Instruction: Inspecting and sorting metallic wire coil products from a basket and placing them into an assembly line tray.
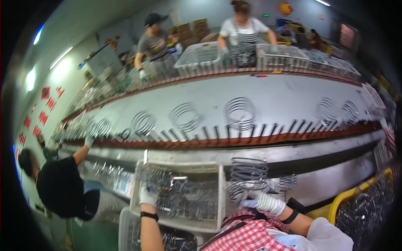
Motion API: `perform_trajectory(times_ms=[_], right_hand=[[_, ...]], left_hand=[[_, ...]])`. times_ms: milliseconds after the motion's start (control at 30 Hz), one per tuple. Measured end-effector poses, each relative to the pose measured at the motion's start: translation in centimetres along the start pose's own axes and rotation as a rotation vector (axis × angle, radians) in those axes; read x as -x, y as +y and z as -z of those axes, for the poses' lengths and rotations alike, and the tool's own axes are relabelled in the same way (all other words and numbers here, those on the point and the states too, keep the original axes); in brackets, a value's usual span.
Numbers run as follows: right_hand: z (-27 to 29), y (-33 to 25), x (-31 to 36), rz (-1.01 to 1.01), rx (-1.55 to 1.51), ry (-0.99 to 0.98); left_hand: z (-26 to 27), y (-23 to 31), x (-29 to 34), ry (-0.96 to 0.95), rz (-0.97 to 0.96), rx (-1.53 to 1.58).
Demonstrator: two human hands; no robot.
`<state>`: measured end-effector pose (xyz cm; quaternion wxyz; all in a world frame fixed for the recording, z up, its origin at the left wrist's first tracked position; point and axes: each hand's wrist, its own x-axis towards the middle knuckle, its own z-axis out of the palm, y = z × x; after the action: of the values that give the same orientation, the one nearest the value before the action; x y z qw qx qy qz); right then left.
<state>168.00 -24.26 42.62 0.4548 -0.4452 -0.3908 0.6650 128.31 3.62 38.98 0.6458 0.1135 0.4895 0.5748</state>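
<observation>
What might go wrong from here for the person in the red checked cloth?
The gloved left hand is at the white crate of jumbled metal parts, so something might snag the glove. The stacked rings near the right hand could topple or tangle if bumped.

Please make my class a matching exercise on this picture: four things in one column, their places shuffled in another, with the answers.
Things
1. Yellow plastic tub
2. Left hand in a white striped glove
3. Right hand in a white striped glove
4. Red-and-white checked cloth

Places
A. At the left side of a pale plastic crate
B. Bottom edge, near the middle
C. Far lower right
D. Just below dark round wire rings

Pairs: 1-C, 2-A, 3-D, 4-B
</observation>
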Motion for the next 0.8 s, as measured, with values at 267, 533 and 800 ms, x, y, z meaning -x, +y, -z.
perform_trajectory(times_ms=[267, 533, 800], right_hand=[[1.6, 0.7, 1.3, 0.209, 0.005, 0.026], [2.3, -3.6, 5.1, 0.011, -0.158, 0.173], [0.5, -5.1, 3.9, -0.006, -0.011, 0.102]], left_hand=[[7.0, 0.8, -8.9, -0.158, -0.128, -0.358], [4.0, -1.9, -12.5, -0.019, -0.275, -0.407], [14.0, 7.3, -13.8, 0.012, -0.26, -0.112]])
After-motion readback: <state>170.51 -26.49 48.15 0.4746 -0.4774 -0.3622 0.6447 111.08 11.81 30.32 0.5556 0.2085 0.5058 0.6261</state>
